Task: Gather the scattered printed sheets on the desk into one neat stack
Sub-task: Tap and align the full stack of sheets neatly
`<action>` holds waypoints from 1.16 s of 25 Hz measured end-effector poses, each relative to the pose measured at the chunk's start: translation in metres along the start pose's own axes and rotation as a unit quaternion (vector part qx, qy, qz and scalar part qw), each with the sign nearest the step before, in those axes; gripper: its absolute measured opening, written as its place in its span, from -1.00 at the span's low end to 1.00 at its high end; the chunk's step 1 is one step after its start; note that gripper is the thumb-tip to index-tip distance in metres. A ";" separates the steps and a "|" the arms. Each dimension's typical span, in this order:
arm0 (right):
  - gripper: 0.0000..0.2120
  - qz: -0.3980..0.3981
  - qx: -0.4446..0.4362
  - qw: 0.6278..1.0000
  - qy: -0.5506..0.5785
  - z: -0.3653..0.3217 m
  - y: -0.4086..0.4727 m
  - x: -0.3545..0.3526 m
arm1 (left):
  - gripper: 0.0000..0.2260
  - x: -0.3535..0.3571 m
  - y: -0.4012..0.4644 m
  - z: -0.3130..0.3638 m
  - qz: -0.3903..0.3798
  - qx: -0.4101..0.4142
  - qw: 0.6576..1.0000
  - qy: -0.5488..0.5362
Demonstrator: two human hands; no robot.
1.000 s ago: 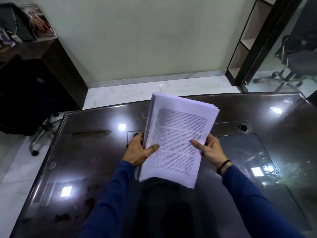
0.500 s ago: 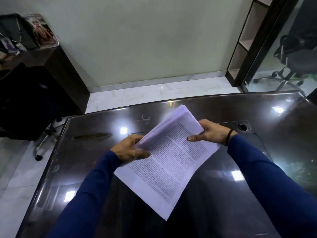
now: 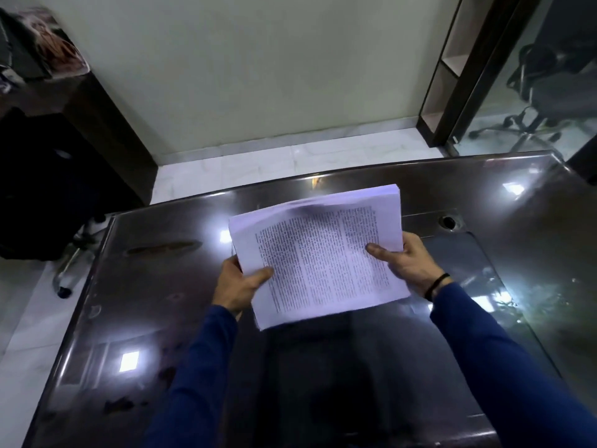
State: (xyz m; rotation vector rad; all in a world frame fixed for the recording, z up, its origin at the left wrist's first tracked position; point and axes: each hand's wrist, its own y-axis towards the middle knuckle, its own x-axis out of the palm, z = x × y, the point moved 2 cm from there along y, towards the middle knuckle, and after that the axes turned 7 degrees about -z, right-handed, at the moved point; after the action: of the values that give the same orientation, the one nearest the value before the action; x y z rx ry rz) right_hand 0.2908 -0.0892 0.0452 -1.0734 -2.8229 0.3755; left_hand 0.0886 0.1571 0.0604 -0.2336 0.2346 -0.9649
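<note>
A thick stack of printed white sheets is held above the glossy dark desk, its long side running left to right and the printed top page facing up. My left hand grips the stack's left edge, thumb on top of the page. My right hand grips the right edge, thumb lying over the text, a black band on the wrist. The far edge of the stack looks blurred. No loose sheets show on the desk.
A round cable hole sits in the desk behind my right hand. A dark office chair stands left of the desk, a side table with clutter beyond it. A shelf unit and a glass partition stand at the right.
The stack has swung from upright, through a diagonal tilt, to lying crosswise between my hands. Both hands kept hold, and my right hand came back nearer to me.
</note>
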 end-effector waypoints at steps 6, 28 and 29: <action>-0.88 0.216 -0.070 0.972 -0.055 0.038 0.006 0.023 | -0.76 0.048 0.006 -0.020 0.163 0.029 0.986 0.001; -0.60 0.284 -0.101 0.944 0.136 0.043 0.007 0.034 | -0.57 0.073 0.028 -0.029 0.322 0.056 0.940 -0.092; -0.57 0.322 -0.089 0.929 0.158 0.038 0.008 0.037 | -0.55 0.077 0.029 -0.024 0.355 0.014 0.932 -0.072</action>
State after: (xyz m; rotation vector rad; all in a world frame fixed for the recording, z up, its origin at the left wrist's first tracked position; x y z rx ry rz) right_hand 0.2615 -0.0667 0.0065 -1.8977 -2.1926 -0.0222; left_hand 0.1458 0.1068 0.0216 -0.1717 0.1502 -0.2283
